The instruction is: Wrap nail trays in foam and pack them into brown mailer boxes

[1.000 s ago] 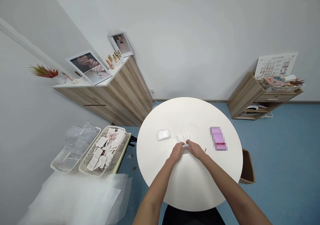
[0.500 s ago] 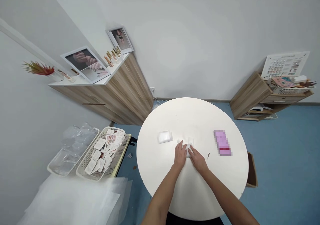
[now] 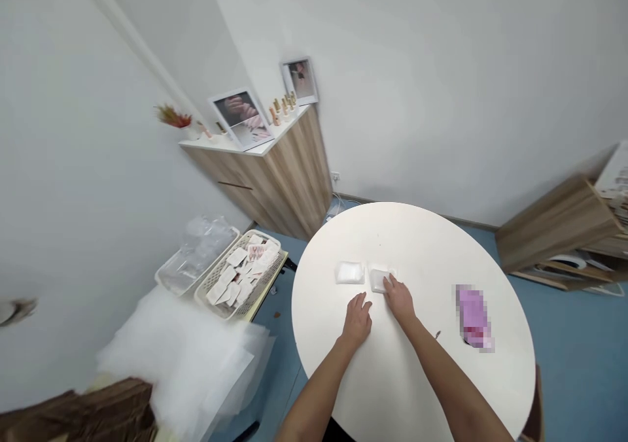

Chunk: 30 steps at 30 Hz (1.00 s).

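On the round white table (image 3: pixel 402 376), two flat packets wrapped in white, translucent foam-like sheet lie side by side. The left packet (image 3: pixel 350 272) is apart from both hands. At the right edge of the other wrapped packet (image 3: pixel 379 279) is my right hand (image 3: pixel 400 299), its fingertips gripping the corner. My left hand (image 3: pixel 357 319) rests lower on the table with its fingers spread, holding nothing, just below the two packets.
A pixelated purple item (image 3: pixel 473 314) lies at the table's right. On the left stand a perforated basket (image 3: pixel 201 298) of small cards and a bin (image 3: pixel 164 278) of clear plastic. Stacked white sheets (image 3: pixel 181 357) are in front of them. A wooden cabinet (image 3: pixel 294 174) stands behind.
The packet under both hands has moved away from me, beside the other packet. My left hand has let go of it and drawn back. The view has turned left.
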{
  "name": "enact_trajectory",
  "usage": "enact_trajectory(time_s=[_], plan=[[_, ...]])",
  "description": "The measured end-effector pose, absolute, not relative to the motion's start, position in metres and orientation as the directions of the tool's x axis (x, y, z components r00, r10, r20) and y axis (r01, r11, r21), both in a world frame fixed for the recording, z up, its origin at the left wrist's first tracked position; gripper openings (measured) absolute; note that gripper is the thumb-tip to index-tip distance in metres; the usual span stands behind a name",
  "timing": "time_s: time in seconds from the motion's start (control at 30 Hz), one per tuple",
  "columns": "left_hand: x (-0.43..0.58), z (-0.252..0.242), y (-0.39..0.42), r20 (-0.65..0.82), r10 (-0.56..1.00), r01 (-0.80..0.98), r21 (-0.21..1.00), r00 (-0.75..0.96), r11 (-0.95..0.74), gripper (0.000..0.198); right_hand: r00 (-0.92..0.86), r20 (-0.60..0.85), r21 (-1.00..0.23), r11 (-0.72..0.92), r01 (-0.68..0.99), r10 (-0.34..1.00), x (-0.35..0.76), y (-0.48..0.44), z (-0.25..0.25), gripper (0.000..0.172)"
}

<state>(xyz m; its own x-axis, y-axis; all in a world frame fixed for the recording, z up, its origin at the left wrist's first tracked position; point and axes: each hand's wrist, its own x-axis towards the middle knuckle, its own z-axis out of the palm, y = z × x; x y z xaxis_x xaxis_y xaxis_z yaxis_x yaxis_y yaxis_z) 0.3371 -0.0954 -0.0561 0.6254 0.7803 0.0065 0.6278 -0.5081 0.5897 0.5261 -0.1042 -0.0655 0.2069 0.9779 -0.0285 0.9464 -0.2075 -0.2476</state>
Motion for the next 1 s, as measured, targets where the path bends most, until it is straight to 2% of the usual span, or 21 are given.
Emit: enact_trajectory(time_s=[0.1,0.17,0.23,0.33,0.5,0.67,0.83,1.0], plan=[[0.301,-0.049,-0.106,-0.058,0.817,0.657,0.628,0.574,-0.417,0.040,0.194,0.116,-0.227,-0.164,0.960,0.974,0.519,-0.108,-0.062,0.052],[0.270,-0.040,-0.118,-0.093,0.863,0.686,0.651,0.496,-0.324,0.038,0.143,0.191,-0.260,-0.090,0.961,0.971,0.504,-0.110,-0.057,0.052],[0.232,-0.029,-0.136,-0.136,0.921,0.720,0.668,0.366,-0.188,0.037,0.016,0.207,-0.308,0.050,0.950,0.978,0.479,-0.110,-0.051,0.047],[0.166,-0.010,-0.179,-0.193,0.972,0.745,0.666,0.131,0.032,0.034,-0.260,0.153,-0.370,0.299,0.880,0.954,0.423,-0.106,-0.036,0.036],[0.057,0.022,-0.272,-0.161,0.964,0.741,0.617,-0.211,0.265,0.031,-0.650,0.078,-0.457,0.607,0.650,0.756,0.300,-0.111,-0.001,0.029],[-0.037,0.055,-0.350,-0.016,0.890,0.741,0.547,-0.456,0.390,0.028,-0.845,0.131,-0.442,0.794,0.418,0.518,0.181,-0.141,0.039,0.021],[-0.125,0.082,-0.390,0.141,0.836,0.791,0.436,-0.531,0.429,0.023,-0.923,0.133,-0.389,0.875,0.287,0.361,0.067,-0.173,0.071,0.018],[-0.200,0.098,-0.383,0.230,0.856,0.864,0.333,-0.462,0.377,0.021,-0.950,0.143,-0.354,0.911,0.213,0.277,-0.036,-0.190,0.092,0.014]])
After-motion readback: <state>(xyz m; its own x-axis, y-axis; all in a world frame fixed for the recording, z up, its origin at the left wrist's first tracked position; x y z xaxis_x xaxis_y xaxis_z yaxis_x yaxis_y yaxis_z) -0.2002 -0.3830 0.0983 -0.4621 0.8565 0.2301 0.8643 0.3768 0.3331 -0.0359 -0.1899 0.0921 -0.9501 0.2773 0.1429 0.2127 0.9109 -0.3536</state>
